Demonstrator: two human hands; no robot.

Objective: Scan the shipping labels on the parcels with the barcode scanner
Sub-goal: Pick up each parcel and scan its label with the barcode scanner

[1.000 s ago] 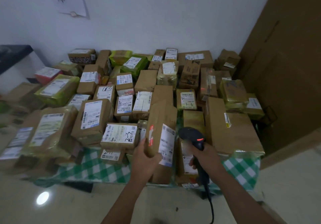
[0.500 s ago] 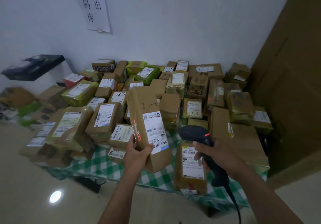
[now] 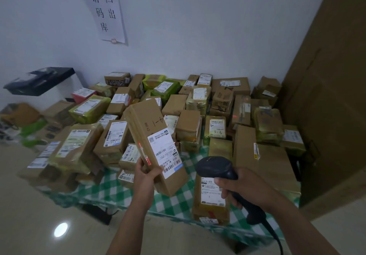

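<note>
Tablecloth [image 3: 111, 191]: parcels [image 3: 112, 142], seemingly sealed; left hand [image 3: 147, 175] grips one.

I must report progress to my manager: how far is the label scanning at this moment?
Done: no parcel shows any mark of being scanned, so I cannot tell. In hand: the left hand holds a long box with its label facing up, and the right hand grips the scanner beside it. Left: probably most of the parcels piled on the table.
</note>
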